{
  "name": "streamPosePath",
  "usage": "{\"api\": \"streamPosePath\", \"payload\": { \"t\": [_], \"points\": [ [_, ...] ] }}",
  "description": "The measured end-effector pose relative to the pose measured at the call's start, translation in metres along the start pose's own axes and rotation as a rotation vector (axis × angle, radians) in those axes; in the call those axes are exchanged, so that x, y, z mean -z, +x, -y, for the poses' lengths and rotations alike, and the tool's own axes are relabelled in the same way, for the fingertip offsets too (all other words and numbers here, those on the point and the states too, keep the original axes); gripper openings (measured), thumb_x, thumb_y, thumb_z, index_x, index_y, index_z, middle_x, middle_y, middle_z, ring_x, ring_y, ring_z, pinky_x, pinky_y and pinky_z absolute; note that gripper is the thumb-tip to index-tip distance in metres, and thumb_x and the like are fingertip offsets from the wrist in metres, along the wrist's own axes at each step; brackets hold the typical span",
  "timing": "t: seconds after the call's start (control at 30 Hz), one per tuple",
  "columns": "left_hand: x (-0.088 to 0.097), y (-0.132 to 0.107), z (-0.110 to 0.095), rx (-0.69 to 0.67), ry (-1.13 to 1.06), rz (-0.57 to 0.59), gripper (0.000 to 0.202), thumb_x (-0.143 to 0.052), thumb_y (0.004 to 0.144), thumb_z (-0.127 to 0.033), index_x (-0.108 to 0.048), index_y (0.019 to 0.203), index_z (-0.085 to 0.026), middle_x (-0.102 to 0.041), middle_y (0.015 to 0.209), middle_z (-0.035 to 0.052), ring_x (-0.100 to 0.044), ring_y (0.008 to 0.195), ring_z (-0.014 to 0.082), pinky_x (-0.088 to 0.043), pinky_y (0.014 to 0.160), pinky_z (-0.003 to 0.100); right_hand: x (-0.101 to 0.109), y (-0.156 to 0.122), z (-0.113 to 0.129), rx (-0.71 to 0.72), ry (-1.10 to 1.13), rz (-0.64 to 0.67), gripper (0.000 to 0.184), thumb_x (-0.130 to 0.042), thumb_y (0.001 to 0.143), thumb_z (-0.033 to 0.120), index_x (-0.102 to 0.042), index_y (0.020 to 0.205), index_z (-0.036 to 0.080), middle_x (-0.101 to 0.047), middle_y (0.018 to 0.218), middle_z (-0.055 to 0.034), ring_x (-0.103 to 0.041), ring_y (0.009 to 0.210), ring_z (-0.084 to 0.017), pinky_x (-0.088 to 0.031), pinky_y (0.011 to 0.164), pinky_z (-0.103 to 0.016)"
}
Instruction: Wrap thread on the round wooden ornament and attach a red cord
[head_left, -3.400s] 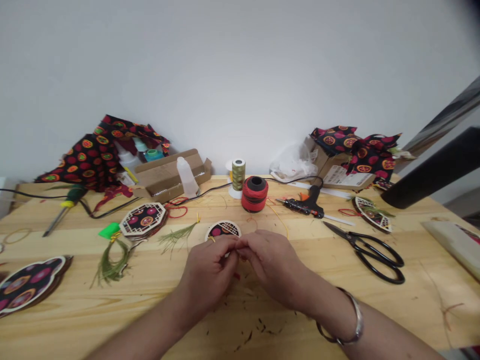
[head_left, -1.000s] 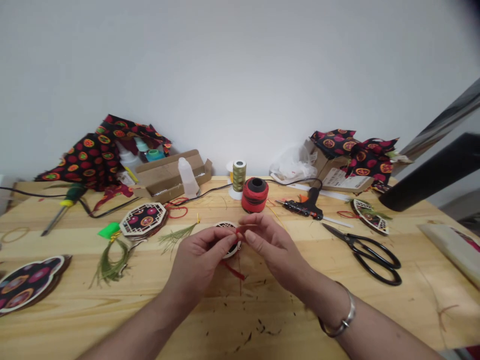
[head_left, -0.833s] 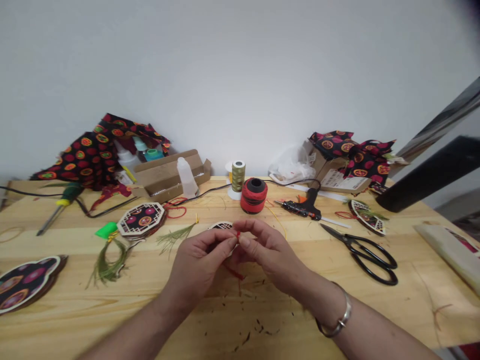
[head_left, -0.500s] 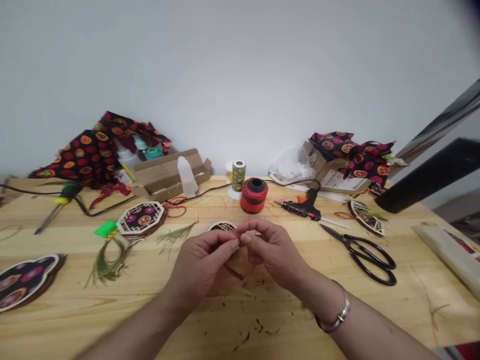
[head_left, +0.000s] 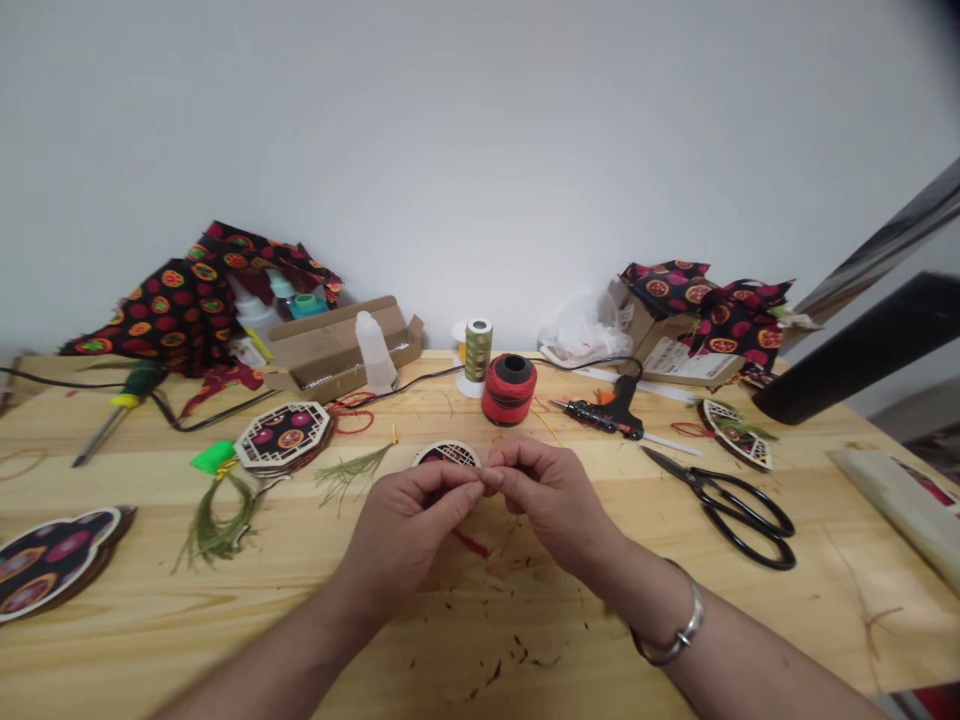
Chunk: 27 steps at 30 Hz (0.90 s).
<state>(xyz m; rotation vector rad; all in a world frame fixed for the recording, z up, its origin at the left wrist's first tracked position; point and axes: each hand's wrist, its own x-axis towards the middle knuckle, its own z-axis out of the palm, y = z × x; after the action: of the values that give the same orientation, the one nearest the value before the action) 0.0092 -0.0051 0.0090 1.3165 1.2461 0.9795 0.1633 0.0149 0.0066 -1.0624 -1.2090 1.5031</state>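
My left hand [head_left: 416, 515] and my right hand [head_left: 547, 500] meet fingertip to fingertip above the table, each closed in a pinch. A short red cord [head_left: 471, 544] hangs out below the left fingers; what lies right between the fingertips is mostly hidden. Just behind my hands lies a round ornament [head_left: 450, 455] with a pale wooden lattice rim and dark patterned fabric, partly covered by my left hand. Beyond the fingers stands a spool of red thread [head_left: 509, 390] on a black core, with a green thread spool [head_left: 478, 352] behind it.
Black-handled scissors [head_left: 739, 505] and a glue gun [head_left: 607, 410] lie on the right. Left are an octagonal ornament [head_left: 285, 437], a green tassel [head_left: 217, 515], a screwdriver [head_left: 120, 405] and a cloud-shaped ornament [head_left: 56, 560]. A cardboard box [head_left: 341, 345] and white bottle [head_left: 375, 352] stand behind.
My fingertips have shifted slightly to the right and stay pinched together. More of the round ornament shows behind them. Other things on the table lie as before.
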Motion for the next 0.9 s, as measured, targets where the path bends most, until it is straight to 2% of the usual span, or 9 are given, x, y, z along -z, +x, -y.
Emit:
{"api": "streamPosePath", "payload": {
  "t": [0.13, 0.3, 0.47, 0.73, 0.9],
  "points": [
    [0.0006, 0.0022, 0.0018, -0.010, 0.054, -0.014, 0.015, -0.063, 0.078, -0.030, -0.075, 0.079, -0.022, -0.073, 0.076, 0.0002, -0.062, 0.072, 0.0173, -0.048, 0.069, 0.028, -0.0003, 0.0002, 0.0018, 0.050, -0.114, -0.040, 0.008, -0.066, 0.068, 0.022, -0.063, 0.064, 0.016, -0.055, 0.058, 0.0044, -0.040, 0.052, -0.007, -0.034, 0.050, -0.020],
    [-0.0003, 0.0023, 0.0005, -0.005, 0.111, -0.067, 0.014, -0.065, 0.075, -0.029, -0.077, 0.078, -0.023, -0.074, 0.075, 0.0000, -0.063, 0.072, 0.0181, -0.049, 0.067, 0.027, 0.0009, -0.0001, 0.0029, 0.076, -0.192, -0.067, 0.007, -0.066, 0.068, 0.022, -0.065, 0.064, 0.016, -0.060, 0.061, 0.0022, -0.050, 0.059, -0.010, -0.041, 0.058, -0.022],
    [-0.0024, 0.0012, 0.0001, 0.004, 0.060, -0.081, 0.012, -0.067, 0.073, -0.028, -0.077, 0.075, -0.022, -0.073, 0.069, 0.0001, -0.063, 0.067, 0.0174, -0.053, 0.059, 0.024, 0.0016, -0.0001, 0.0051, 0.070, -0.164, -0.021, 0.009, -0.064, 0.070, 0.020, -0.064, 0.062, 0.016, -0.063, 0.060, 0.0017, -0.054, 0.060, -0.011, -0.044, 0.062, -0.023],
    [-0.0038, -0.0011, -0.0004, -0.013, 0.065, -0.101, 0.013, -0.067, 0.072, -0.028, -0.077, 0.074, -0.020, -0.070, 0.063, 0.0010, -0.061, 0.058, 0.0152, -0.054, 0.052, 0.022, 0.0009, -0.0001, 0.0042, 0.025, -0.093, -0.036, 0.007, -0.067, 0.066, 0.021, -0.066, 0.063, 0.015, -0.062, 0.062, 0.0021, -0.053, 0.060, -0.010, -0.044, 0.061, -0.022],
    [-0.0052, -0.0015, -0.0009, -0.010, -0.013, -0.095, 0.012, -0.068, 0.070, -0.028, -0.077, 0.073, -0.020, -0.070, 0.065, 0.0013, -0.060, 0.058, 0.0160, -0.057, 0.051, 0.025, 0.0024, -0.0005, 0.0050, 0.043, -0.104, -0.024, 0.009, -0.066, 0.067, 0.021, -0.066, 0.061, 0.015, -0.061, 0.059, 0.0029, -0.050, 0.057, -0.009, -0.042, 0.058, -0.021]
  ]
}}
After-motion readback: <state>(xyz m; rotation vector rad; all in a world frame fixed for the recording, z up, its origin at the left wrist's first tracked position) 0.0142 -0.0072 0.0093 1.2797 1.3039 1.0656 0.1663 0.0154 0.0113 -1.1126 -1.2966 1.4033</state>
